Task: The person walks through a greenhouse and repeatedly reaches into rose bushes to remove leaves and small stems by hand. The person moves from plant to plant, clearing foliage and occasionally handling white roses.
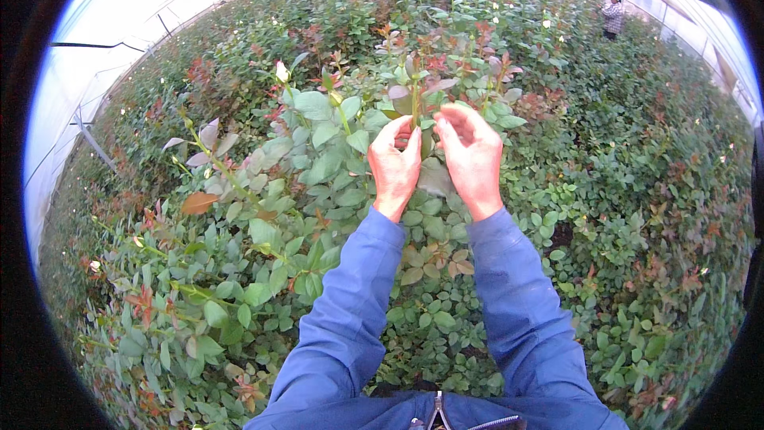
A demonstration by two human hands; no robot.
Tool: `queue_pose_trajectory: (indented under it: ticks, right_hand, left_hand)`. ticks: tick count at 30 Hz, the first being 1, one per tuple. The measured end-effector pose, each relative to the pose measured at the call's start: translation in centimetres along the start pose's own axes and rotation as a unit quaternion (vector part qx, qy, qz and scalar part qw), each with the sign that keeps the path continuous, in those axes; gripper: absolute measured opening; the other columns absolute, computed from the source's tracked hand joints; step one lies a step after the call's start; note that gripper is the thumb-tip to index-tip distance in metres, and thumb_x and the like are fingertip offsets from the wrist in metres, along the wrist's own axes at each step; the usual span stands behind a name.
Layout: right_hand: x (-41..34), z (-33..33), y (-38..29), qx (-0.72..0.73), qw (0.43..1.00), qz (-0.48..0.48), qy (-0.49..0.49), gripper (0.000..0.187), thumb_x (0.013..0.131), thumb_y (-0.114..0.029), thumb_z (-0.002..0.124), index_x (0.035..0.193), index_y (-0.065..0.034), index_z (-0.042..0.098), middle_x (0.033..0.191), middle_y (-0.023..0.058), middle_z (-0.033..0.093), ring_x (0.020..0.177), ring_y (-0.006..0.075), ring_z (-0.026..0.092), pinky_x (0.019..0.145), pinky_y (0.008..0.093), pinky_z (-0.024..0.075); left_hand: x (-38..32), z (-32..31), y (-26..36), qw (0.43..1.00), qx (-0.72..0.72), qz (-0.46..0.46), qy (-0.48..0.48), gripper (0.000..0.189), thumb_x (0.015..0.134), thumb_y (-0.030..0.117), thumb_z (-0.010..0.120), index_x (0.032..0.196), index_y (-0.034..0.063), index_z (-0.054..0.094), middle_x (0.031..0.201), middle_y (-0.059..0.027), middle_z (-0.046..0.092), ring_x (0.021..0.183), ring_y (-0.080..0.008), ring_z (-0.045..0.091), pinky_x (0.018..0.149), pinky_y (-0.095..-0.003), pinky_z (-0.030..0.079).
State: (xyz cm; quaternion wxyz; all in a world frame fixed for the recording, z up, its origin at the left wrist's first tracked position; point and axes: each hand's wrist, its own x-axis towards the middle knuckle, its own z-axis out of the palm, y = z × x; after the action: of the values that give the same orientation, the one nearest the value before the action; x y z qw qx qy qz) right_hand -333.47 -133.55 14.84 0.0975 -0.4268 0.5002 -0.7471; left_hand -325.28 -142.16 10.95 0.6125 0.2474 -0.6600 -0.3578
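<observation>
My left hand (396,152) grips an upright green rose stem (415,98) between thumb and fingers. Dark reddish leaves (399,92) spread around the stem just above that grip. Close by on the right, my right hand (470,152) has its fingers curled and its thumb raised beside the stem; whether it pinches a leaf cannot be made out. A broad grey-green leaf (436,178) hangs between my wrists. To the left of my hands stand a white rosebud (282,71) and a greenish bud (336,97) on leafy stems.
Dense rose bushes (597,191) surround me on all sides. A long stem (227,173) leans in from the left, near an orange-brown leaf (199,203). Plastic greenhouse sheeting (137,6) curves overhead. Another person (613,15) stands among the plants at the far right.
</observation>
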Motion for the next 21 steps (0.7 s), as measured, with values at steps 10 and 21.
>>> queue_pose_trajectory:
  ticks: [10, 21]
  right_hand:
    - [-0.1, 0.3, -0.9, -0.140, 0.983, -0.080, -0.091, 0.016, 0.083, -0.006, 0.068, 0.097, 0.0010, 0.068, 0.084, 0.0143, 0.071, 0.075, 0.0184, 0.070, 0.068, 0.0308, 0.0551]
    - [1.0, 0.5, -1.7, -0.133, 0.984, -0.110, -0.043, 0.014, 0.088, -0.007, 0.069, 0.099, 0.0014, 0.068, 0.081, 0.0049, 0.070, 0.072, 0.0083, 0.064, 0.065, 0.0249, 0.0523]
  left_hand:
    - [0.5, -0.6, 1.0, 0.996, 0.063, 0.015, -0.065, 0.020, 0.086, 0.004, 0.067, 0.106, -0.0016, 0.066, 0.089, -0.0088, 0.071, 0.078, -0.0129, 0.065, 0.070, -0.0292, 0.053]
    - [0.0, -0.7, 1.8, 0.990, 0.095, 0.035, -0.097, 0.017, 0.084, 0.004, 0.066, 0.100, -0.0012, 0.063, 0.088, -0.0161, 0.067, 0.073, -0.0266, 0.066, 0.066, -0.0366, 0.052]
